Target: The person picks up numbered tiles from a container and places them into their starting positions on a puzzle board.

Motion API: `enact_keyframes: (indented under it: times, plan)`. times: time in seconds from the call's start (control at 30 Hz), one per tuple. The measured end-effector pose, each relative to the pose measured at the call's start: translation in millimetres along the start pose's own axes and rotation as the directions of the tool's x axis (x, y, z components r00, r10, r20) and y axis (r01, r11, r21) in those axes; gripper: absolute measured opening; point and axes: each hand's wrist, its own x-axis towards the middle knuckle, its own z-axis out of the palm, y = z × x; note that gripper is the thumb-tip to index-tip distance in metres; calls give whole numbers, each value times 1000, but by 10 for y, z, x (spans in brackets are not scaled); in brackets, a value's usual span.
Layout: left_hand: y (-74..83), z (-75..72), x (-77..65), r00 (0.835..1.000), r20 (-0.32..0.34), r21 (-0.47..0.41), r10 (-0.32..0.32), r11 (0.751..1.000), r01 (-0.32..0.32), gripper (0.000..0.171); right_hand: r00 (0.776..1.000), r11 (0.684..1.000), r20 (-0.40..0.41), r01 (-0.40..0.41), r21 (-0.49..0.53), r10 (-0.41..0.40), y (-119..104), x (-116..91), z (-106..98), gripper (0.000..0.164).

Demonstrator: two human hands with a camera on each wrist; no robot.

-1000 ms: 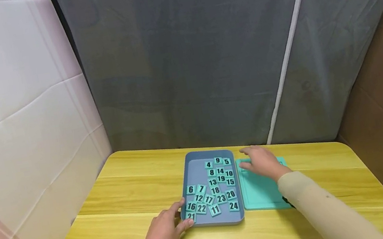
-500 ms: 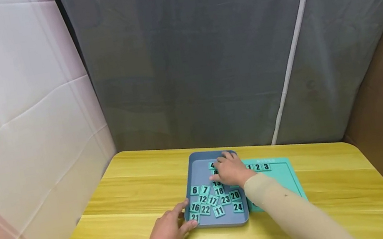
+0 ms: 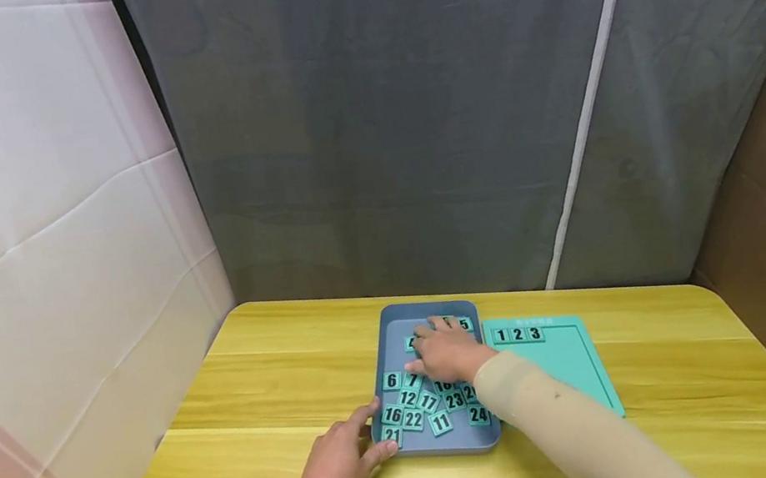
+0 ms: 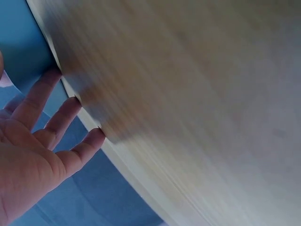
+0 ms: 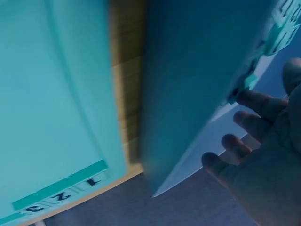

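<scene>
Blue-grey and lying lengthwise away, the tray (image 3: pixel 396 347) met the left hand (image 3: pixel 333 465) at its near-left corner, fingers spread. Farther in, beyond loose tiles (image 3: pixel 408 398), the right hand (image 3: pixel 445 353) covered others, fingers apart; half-hidden tile 4 (image 3: pixel 409 344) lay just left of it, with the teal board (image 3: pixel 567 364) to the right.

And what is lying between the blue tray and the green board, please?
In the right wrist view, only a narrow, bare strip of wooden table shows between tray and board.
</scene>
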Motion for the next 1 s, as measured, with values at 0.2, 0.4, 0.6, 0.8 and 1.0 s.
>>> enact_keyframes:
  times: [0.2,0.4,0.6,0.8,1.0]
  plan:
    - [-7,7,16,1000,-6,1,4,1000,-4,69,995,995,-81,54,-84,-61,-79,33,4,29]
    - [-9,20,25,1000,-3,3,8,1000,-8,70,986,995,-159,41,-93,-55,-60,90,67,28]
    - [-15,26,28,1000,-4,5,9,1000,-9,69,975,997,-215,30,-75,-46,-55,115,106,40]
    - [-26,15,31,1000,-4,4,14,1000,-14,69,965,997,-258,20,-72,-38,-42,157,155,37]
    - [-33,-2,22,1000,-3,-1,2,1000,-2,68,952,997,-299,60,-43,-71,1,137,144,8]
